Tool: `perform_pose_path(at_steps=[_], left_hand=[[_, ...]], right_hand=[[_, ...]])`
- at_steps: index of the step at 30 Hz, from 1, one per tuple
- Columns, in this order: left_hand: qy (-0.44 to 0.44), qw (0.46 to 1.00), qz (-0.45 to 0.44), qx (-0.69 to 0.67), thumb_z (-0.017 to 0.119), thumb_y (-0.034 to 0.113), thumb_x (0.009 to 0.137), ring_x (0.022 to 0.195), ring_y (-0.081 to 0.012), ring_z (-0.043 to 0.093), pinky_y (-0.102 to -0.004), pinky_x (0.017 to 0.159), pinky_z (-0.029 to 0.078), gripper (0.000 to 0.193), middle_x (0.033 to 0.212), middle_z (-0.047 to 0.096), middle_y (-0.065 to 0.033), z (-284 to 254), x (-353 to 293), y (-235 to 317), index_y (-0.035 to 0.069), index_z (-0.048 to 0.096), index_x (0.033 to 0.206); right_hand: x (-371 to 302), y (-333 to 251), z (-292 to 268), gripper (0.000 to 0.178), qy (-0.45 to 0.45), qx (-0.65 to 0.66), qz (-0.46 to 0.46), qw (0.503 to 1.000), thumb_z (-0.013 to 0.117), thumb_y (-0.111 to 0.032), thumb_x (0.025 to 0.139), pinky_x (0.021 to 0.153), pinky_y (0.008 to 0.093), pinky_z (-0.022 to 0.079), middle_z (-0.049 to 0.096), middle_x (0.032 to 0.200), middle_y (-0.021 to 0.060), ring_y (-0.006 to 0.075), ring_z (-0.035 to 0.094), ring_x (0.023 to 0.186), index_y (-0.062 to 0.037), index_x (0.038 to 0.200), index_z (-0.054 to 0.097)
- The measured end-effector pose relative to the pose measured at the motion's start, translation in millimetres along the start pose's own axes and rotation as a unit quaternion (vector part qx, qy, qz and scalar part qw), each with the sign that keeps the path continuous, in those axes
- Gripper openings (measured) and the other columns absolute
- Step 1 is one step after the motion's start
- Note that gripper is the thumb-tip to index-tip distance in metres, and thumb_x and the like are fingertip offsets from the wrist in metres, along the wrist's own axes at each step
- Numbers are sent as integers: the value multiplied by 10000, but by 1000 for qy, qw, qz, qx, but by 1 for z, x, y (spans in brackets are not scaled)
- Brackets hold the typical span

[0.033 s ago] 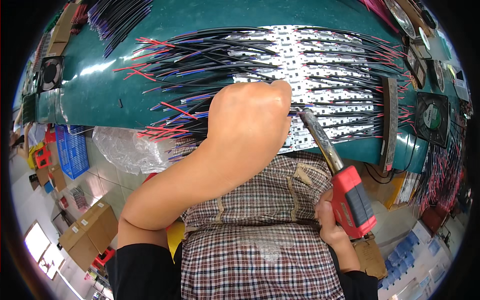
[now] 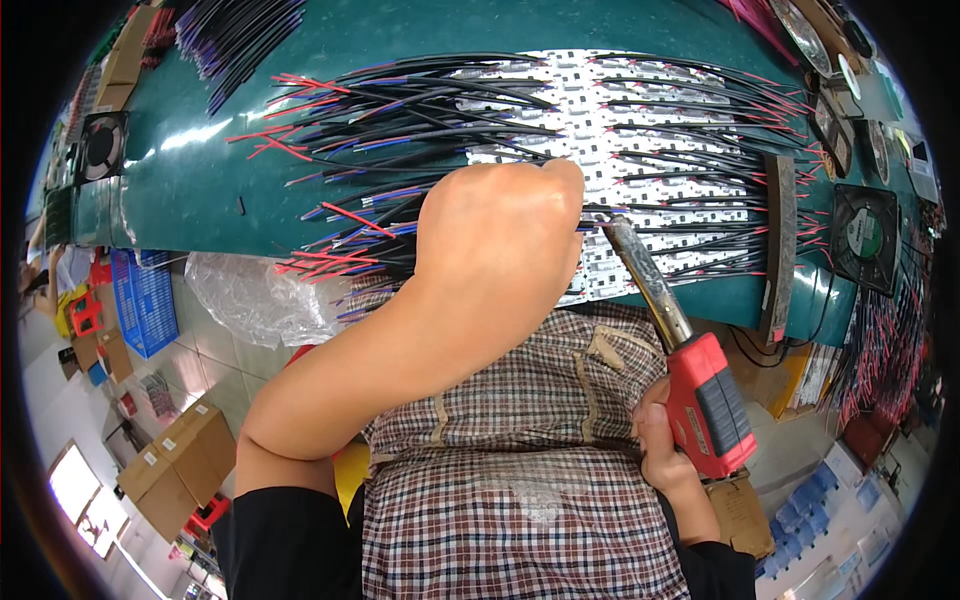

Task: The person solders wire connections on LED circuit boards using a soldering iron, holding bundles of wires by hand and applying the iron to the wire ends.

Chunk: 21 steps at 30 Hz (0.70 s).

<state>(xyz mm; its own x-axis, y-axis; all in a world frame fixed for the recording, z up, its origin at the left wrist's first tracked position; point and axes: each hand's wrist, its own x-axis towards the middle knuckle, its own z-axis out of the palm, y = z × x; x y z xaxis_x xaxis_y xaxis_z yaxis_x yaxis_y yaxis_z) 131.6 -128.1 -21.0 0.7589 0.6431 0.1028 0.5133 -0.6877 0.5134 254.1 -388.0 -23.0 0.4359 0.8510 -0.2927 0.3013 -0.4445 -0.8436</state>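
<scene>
My left hand [image 2: 505,220] is closed over a panel of white circuit boards [image 2: 590,130], its knuckles up. Its fingertips and whatever they pinch are hidden beneath the hand. Black, blue and red wires [image 2: 400,135] fan out from the boards to the left, and thin wires [image 2: 700,110] run off to the right. In my right hand [image 2: 660,445] is a red and black soldering gun [image 2: 705,405], gripped by its handle. Its dark metal barrel slants up and left, with the tip close to the boards just right of my left hand.
A dark bar [image 2: 778,245] lies across the right-hand wires. Small fans stand at the right [image 2: 864,240] and left [image 2: 102,147] of the green table [image 2: 200,215]. A wire bundle [image 2: 240,40] lies at the far left. Clear plastic [image 2: 255,300] hangs by the near edge.
The soldering gun has shifted slightly to the right, its tip along with it. My left hand stays in place.
</scene>
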Motion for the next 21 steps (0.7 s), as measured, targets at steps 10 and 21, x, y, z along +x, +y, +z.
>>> perform_pose_path(at_steps=[10, 21], left_hand=[[-20, 1000, -9, -17, 744, 114, 805, 662, -333, 676, -425, 624, 531, 134, 717, 681, -151, -3, 6, -5, 27, 644, 827], [116, 987, 110, -23, 682, 58, 890, 740, -325, 653, -415, 647, 499, 82, 826, 655, -126, -10, 7, -7, 17, 658, 957]], right_hand=[[3, -4, 6, 88, 17, 53, -69, 996, 500, -102, 1012, 483, 242, 392, 516, 771, 84, 92, 430, 530, -30, 1013, 448], [-1, -4, 1, 79, 16, 101, -58, 993, 503, -90, 1000, 519, 253, 424, 512, 771, 86, 92, 406, 520, -27, 993, 457]])
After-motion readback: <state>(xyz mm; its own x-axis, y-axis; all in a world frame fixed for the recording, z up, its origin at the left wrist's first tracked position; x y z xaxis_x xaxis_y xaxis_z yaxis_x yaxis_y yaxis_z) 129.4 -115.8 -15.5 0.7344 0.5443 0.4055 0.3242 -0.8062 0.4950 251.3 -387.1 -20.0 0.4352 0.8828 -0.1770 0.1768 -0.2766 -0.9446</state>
